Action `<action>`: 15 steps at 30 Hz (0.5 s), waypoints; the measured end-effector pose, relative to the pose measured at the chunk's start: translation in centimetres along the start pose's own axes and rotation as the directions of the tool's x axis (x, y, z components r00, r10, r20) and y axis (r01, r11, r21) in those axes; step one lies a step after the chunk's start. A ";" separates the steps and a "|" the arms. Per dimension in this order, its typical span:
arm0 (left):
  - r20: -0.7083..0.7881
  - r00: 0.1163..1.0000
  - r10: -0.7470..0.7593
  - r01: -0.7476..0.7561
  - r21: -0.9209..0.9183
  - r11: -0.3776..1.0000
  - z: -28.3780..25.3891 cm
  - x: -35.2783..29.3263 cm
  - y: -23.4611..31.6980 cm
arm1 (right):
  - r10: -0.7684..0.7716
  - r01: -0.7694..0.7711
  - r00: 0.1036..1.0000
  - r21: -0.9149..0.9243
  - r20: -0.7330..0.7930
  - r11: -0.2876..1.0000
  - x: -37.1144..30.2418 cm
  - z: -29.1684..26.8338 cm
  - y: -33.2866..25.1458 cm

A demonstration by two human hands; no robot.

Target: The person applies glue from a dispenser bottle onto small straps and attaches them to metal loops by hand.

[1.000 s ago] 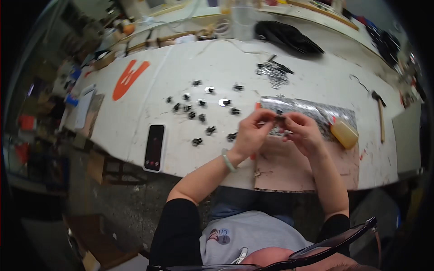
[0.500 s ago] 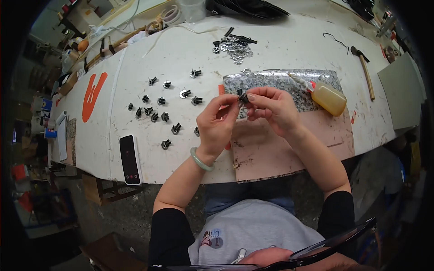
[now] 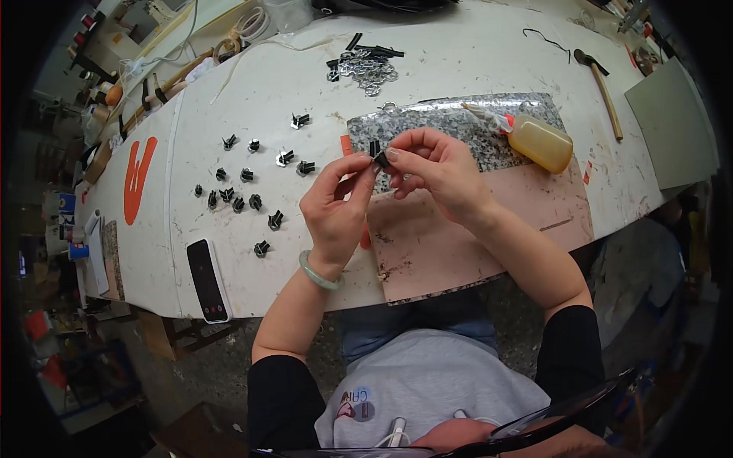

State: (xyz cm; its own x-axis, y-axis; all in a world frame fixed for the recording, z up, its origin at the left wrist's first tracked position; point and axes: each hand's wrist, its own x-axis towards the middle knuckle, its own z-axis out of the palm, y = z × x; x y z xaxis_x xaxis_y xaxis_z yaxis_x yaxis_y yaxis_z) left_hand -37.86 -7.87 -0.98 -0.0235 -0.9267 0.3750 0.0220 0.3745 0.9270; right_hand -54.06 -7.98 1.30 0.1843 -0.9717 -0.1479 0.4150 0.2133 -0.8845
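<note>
Between the fingertips of both hands, above the speckled slab's left edge, is a small black strap piece (image 3: 376,150) with its ends upright. My left hand (image 3: 333,202) pinches it from the left, a pale green bangle on that wrist. From the right, my right hand (image 3: 444,177) pinches it with thumb and index finger, the other fingers curled. The fingers partly cover the piece. To the left lie several similar black strap pieces with metal parts (image 3: 275,220), scattered on the table. Farther back is a heap of silver metal rings (image 3: 369,72) with loose black strips (image 3: 382,52).
A speckled stone slab (image 3: 435,122) lies partly under a pinkish board (image 3: 473,237). On the slab rests a bottle of amber liquid (image 3: 540,143) with a pointed nozzle. A hammer (image 3: 607,95) lies far right, a phone (image 3: 208,281) near left, an orange cut-out (image 3: 137,183) beyond it.
The whole view has shifted, so the table's things sit slightly farther left and higher. Both hands still pinch the black strap piece, which now shows more of its upright ends.
</note>
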 end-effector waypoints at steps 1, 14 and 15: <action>0.023 1.000 0.004 -0.004 0.003 1.000 -0.1 0.0 0.1 | -0.008 0.008 1.000 0.010 0.002 1.000 0.0 0.0 0.0; 0.035 0.987 -0.156 0.160 -0.118 0.980 -0.3 0.0 1.1 | -0.325 0.312 0.946 -0.285 0.000 0.906 -0.4 0.7 1.0; 0.036 0.987 -0.156 0.159 -0.119 0.980 -0.3 0.0 1.1 | -0.326 0.312 0.945 -0.286 0.000 0.906 -0.5 0.8 1.1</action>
State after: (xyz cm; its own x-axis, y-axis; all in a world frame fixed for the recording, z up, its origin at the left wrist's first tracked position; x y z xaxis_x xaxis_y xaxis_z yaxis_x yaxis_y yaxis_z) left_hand -37.57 -7.43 0.07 -0.0622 -0.9721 0.2260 0.1370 0.2160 0.9667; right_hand -53.02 -7.16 0.77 0.0393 -0.9882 0.1483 0.1783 -0.1391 -0.9741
